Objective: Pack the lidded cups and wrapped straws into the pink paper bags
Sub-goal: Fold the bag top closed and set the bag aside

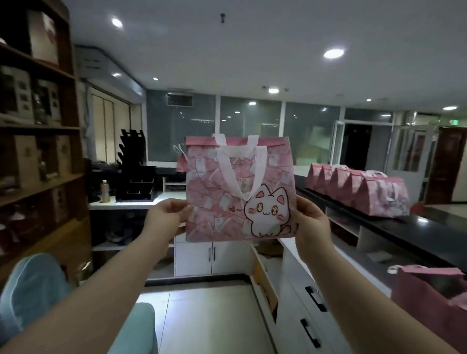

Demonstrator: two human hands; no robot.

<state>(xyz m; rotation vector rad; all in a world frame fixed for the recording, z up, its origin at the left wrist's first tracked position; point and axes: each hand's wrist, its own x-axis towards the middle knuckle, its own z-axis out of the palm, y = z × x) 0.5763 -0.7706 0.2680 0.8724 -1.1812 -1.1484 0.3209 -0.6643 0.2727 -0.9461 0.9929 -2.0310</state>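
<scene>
Over the tiled floor, in front of the white cabinets, a flat pink bag hangs upright in the air between two outstretched bare arms; the left hand pinches its lower left edge with curled fingers and thumb, and the right hand grips its lower right edge the same way, thumb on the printed face; that face shows a white cartoon cat at the lower right, and two white handles droop down over the front from the folded top; whether the bag holds anything cannot be told. Along the black counter on the right, a row of pink bags stands closed, side touching side, near the far end; another pink bag stands open at the counter's near edge, partly cut off by the frame. On the white counter at the back left a bottle stands upright just beside a black rack; wooden shelves fill the left side, with a blue chair below them.
</scene>
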